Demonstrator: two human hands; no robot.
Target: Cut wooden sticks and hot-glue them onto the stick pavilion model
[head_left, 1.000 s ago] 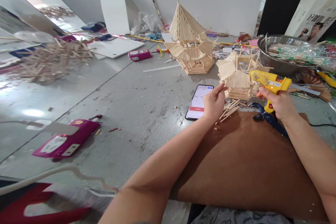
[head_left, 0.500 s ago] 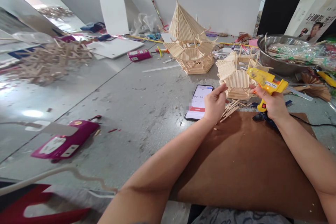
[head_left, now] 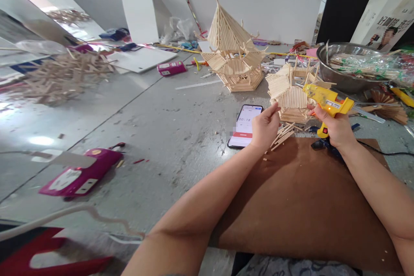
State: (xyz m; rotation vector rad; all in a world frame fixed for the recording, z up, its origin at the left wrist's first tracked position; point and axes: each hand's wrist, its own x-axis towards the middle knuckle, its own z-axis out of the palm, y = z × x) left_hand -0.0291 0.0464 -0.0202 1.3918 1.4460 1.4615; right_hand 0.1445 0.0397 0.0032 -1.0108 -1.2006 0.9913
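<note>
A yellow hot glue gun [head_left: 328,100] is in my right hand [head_left: 338,128], its fingers wrapped round the handle. The gun's front end points left, over the right side of a smaller model pavilion [head_left: 293,96] built of thin wooden sticks. My left hand [head_left: 265,126] is closed at the pavilion's front left edge, thumb and forefinger together; whatever they pinch is too small or hidden to tell. Beneath the pavilion lies a bunch of loose wooden sticks [head_left: 283,136], partly behind my left hand. A phone [head_left: 242,127] showing a timer lies beside that hand.
A taller stick pagoda [head_left: 233,58] stands behind. At right is a steel bowl [head_left: 343,82] of wrapped sticks. A brown board [head_left: 307,202] lies before me, with the glue gun's black cord [head_left: 384,153] across its far right corner. Purple power strips [head_left: 84,172] and a stick heap [head_left: 64,75] lie left.
Very little differs. The glue gun has shifted slightly to the left in my right hand; my left hand stays at the smaller pavilion's edge.
</note>
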